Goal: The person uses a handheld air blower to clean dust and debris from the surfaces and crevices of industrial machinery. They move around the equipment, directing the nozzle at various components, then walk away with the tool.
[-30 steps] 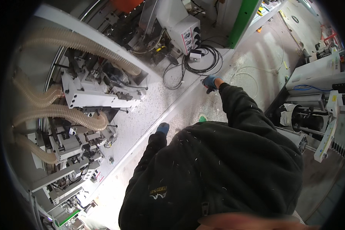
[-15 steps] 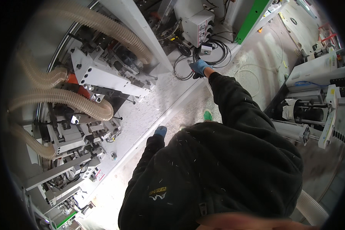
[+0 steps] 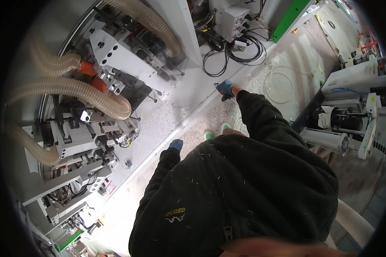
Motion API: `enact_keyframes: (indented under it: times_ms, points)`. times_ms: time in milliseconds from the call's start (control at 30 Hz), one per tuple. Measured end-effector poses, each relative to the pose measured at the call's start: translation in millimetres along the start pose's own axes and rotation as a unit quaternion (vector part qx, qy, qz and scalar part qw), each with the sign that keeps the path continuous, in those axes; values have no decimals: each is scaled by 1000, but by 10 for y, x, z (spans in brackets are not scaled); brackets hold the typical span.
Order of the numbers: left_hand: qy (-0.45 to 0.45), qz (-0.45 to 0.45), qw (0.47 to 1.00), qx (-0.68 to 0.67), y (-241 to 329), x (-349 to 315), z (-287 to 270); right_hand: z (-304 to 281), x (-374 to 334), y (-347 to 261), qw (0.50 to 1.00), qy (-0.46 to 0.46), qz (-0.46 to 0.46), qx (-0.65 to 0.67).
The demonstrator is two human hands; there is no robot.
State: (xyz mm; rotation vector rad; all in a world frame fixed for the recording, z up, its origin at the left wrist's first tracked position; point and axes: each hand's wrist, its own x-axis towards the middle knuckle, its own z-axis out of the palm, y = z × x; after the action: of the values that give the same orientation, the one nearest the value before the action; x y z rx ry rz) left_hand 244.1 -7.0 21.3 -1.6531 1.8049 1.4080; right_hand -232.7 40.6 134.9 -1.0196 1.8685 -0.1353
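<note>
My right hand (image 3: 228, 88), in a blue glove with a dark palm, reaches out over the edge of the machine's pale base (image 3: 156, 124). Its fingers are closed around a small hand tool (image 3: 217, 85) with a grey tip and a hint of red; most of it is hidden in the grip. The tip points left, over the dusty base. My left hand (image 3: 176, 144), also blue-gloved, hangs low beside the base's edge. Its fingers are too foreshortened to read, and nothing shows in it.
Ribbed hoses (image 3: 88, 92) run over machine units (image 3: 128, 58) at left. Black cable (image 3: 244, 55) lies coiled by a grey control box (image 3: 231, 23) at the far side. A clear hose (image 3: 278, 88) loops on the chip-strewn floor. More machinery (image 3: 343, 115) stands at right.
The view has shifted as I moved, and both shoes now show below. My right hand with the small tool has drawn back from the coiled cable toward the base's edge.
</note>
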Motion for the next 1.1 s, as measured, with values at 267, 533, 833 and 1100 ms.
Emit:
enact_keyframes:
  times_ms: [267, 533, 833, 1100]
  points:
    - [-16, -77, 993, -82, 386, -459, 220, -1360, -256, -478, 965, 150, -22, 212]
    - [-24, -26, 999, -8, 686, -564, 476, -2329, -200, -823, 966, 250, -65, 34]
    - [0, -2, 999, -53, 734, -566, 488, -2892, -340, -1168, 913, 321, -180, -178]
    - [-24, 23, 999, -39, 523, -447, 552, -3576, -297, -770, 898, 368, -110, -217]
